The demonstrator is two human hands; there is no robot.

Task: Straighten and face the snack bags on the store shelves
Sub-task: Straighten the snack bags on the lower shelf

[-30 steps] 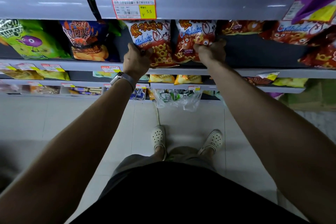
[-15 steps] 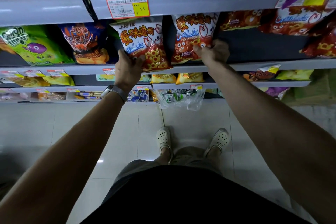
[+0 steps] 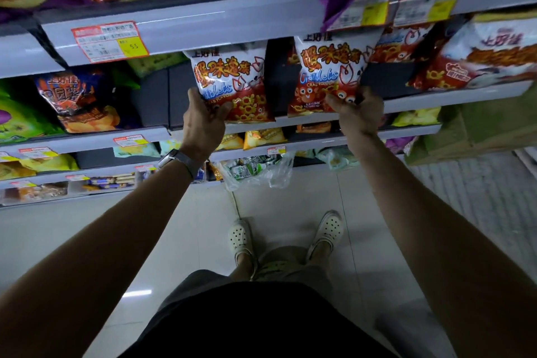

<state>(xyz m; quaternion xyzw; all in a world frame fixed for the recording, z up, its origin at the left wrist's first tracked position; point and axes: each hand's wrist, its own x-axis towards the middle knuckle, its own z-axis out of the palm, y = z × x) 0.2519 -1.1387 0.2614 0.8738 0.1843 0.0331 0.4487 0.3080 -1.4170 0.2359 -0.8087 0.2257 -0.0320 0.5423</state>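
Fingers (image 3: 194, 96) curl — left hand (image 3: 203, 125) round left bag (image 3: 232, 78); right hand (image 3: 360, 113) round right bag (image 3: 325, 73).

Two upright red-and-white crab snack bags (image 3: 232, 84) (image 3: 328, 75)

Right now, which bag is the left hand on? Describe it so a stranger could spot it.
Start at the shelf edge with the red-bordered price tag marked 5.5. Below and right of it stands a white-and-red Crablets bag, gripped by the left hand. Its twin, further right, is in the right hand.
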